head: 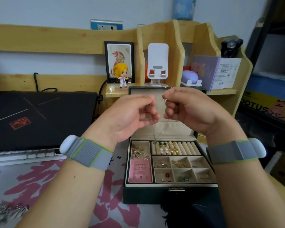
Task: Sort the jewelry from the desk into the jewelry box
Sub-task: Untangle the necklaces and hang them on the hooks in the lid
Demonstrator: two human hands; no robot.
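Note:
A dark green jewelry box (169, 194) stands open on the desk, its cream tray split into several compartments with rings, earrings and a pink card. My left hand (132, 116) and my right hand (186, 111) are raised in front of the box's lid, fingertips pinched close together. Between them they hold a thin silver necklace (161, 129). Its chain hangs down in a loop, and a small pendant dangles just above the ring rolls. Which end sits in which hand is hard to make out.
A closed black laptop (39, 119) and a white keyboard (23, 156) lie at the left. More jewelry (5, 211) lies at the front left on the patterned desk mat. A wooden shelf (168, 46) behind holds a figurine, a phone stand and boxes.

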